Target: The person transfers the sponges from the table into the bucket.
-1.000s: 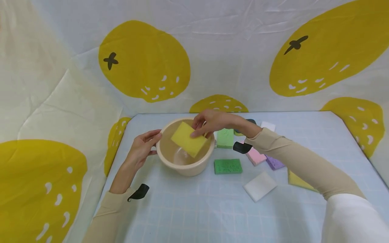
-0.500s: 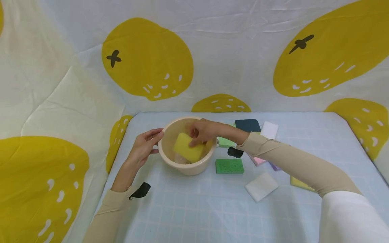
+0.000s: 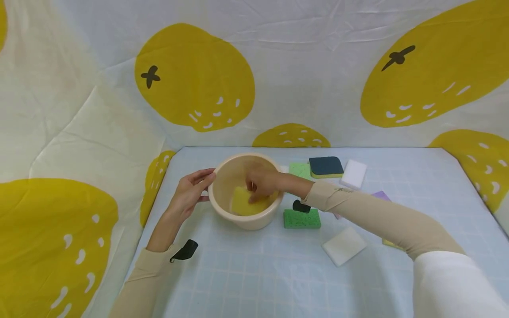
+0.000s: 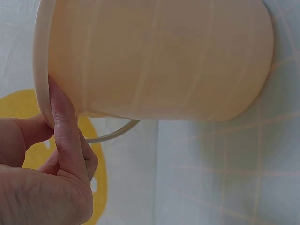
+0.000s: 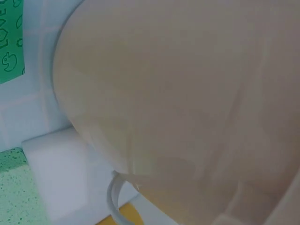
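- The left hand (image 3: 190,191) rests against the rim of the bowl (image 3: 222,207), fingers nearly straight, thumb under the lip, likely bracing it against tipping.
- The right hand (image 3: 264,182) reaches inside, fingers curled on the yellow sponge (image 3: 242,206); it lies low in the bowl.
- A green sponge (image 3: 302,219) lies just beside the bowl.

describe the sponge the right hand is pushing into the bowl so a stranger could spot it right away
Start at the round beige plastic bowl near the left end of the pale blue gridded table, steadied at its rim by the left hand. Inside it lies the yellow rectangular sponge, under the fingers of the right hand. It is the only sponge inside the bowl; the green, white and dark ones lie on the table.
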Available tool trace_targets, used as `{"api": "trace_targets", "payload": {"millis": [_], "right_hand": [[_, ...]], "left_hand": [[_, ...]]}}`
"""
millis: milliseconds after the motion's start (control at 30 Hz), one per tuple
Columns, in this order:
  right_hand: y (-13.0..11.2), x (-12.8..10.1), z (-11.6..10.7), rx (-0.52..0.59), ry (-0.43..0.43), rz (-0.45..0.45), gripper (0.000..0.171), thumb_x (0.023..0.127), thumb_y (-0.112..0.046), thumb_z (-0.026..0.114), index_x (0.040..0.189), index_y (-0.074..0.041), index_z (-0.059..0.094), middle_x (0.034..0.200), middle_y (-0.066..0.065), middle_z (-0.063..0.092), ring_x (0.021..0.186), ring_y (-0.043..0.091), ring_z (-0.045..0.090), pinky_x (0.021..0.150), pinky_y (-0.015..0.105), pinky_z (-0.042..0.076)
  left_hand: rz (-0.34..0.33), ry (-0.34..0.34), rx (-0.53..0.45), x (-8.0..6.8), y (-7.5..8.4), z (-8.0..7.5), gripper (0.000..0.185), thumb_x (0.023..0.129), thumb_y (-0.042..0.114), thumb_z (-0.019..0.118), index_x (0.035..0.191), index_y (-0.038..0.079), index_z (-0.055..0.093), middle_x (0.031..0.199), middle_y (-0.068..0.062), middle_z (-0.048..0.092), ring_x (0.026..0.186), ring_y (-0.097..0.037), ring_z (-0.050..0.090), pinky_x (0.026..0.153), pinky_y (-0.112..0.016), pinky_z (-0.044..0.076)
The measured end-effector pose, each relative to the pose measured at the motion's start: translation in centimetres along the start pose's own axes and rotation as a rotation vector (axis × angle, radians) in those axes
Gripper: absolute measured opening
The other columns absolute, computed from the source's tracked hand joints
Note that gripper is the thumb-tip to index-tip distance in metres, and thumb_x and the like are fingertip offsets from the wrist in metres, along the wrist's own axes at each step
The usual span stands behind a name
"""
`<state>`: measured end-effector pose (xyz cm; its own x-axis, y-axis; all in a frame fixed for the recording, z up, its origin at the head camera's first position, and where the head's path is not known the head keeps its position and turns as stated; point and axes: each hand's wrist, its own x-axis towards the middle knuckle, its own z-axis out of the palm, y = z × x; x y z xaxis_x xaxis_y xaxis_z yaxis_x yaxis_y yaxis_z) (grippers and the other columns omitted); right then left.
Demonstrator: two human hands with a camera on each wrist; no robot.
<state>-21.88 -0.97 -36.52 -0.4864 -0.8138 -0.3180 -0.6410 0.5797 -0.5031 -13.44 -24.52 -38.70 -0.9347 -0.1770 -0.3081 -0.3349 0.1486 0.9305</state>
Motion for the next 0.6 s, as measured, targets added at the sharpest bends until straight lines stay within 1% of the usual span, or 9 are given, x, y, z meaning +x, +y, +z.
{"api": "trace_targets", "payload": {"millis": [100, 167, 300, 400, 500, 600], "right_hand": [[0.0, 0.2, 0.6, -0.005, -0.016, -0.003, 0.027, 0.090, -0.020, 0.082, 0.105, -0.001, 0.071, 0.099, 0.006, 0.067, 0.093, 0.020, 0.055, 0.084, 0.027, 0.049], [0.1, 0.3, 0.9, -0.019, -0.021, -0.013, 0.024, 0.090, -0.019, 0.081, 0.102, -0.001, 0.071, 0.097, 0.005, 0.064, 0.091, 0.019, 0.053, 0.082, 0.025, 0.047], [0.2, 0.6, 1.7, -0.059, -0.026, -0.033, 0.019, 0.087, -0.015, 0.082, 0.092, -0.001, 0.069, 0.087, 0.002, 0.059, 0.084, 0.015, 0.049, 0.074, 0.021, 0.043], [0.1, 0.8, 2.1, -0.062, -0.029, -0.033, 0.017, 0.087, -0.010, 0.080, 0.089, 0.000, 0.067, 0.082, 0.001, 0.054, 0.080, 0.015, 0.047, 0.069, 0.021, 0.041], [0.1, 0.8, 2.5, -0.048, -0.023, -0.030, 0.012, 0.088, -0.004, 0.074, 0.094, 0.000, 0.065, 0.085, 0.002, 0.052, 0.082, 0.017, 0.047, 0.071, 0.023, 0.040], [0.0, 0.7, 2.6, -0.023, -0.018, -0.001, 0.012, 0.090, -0.001, 0.069, 0.102, 0.000, 0.065, 0.093, 0.004, 0.051, 0.087, 0.020, 0.047, 0.075, 0.026, 0.040]], "left_hand": [[0.010, -0.001, -0.006, 0.0, 0.0, 0.1, 0.049, 0.100, 0.032, 0.069, 0.143, 0.010, 0.059, 0.136, -0.012, 0.063, 0.089, -0.014, 0.064, 0.075, -0.028, 0.061], [0.014, 0.000, -0.009, -0.1, 0.0, 0.2, 0.049, 0.100, 0.031, 0.069, 0.143, 0.010, 0.059, 0.136, -0.012, 0.063, 0.088, -0.013, 0.064, 0.075, -0.028, 0.062], [0.013, 0.001, -0.011, -0.1, 0.0, 0.3, 0.049, 0.100, 0.031, 0.069, 0.143, 0.010, 0.060, 0.135, -0.012, 0.064, 0.088, -0.013, 0.064, 0.075, -0.028, 0.062], [0.014, -0.002, -0.008, -0.1, 0.0, 0.4, 0.050, 0.100, 0.032, 0.070, 0.143, 0.010, 0.060, 0.135, -0.012, 0.064, 0.089, -0.013, 0.064, 0.075, -0.028, 0.062], [0.020, -0.002, -0.010, -0.1, -0.1, 0.3, 0.050, 0.100, 0.032, 0.070, 0.143, 0.009, 0.059, 0.135, -0.012, 0.064, 0.089, -0.013, 0.064, 0.075, -0.028, 0.062], [0.021, -0.003, -0.015, -0.2, -0.2, 0.4, 0.050, 0.099, 0.032, 0.070, 0.143, 0.009, 0.059, 0.136, -0.012, 0.063, 0.090, -0.013, 0.064, 0.075, -0.028, 0.062]]}}
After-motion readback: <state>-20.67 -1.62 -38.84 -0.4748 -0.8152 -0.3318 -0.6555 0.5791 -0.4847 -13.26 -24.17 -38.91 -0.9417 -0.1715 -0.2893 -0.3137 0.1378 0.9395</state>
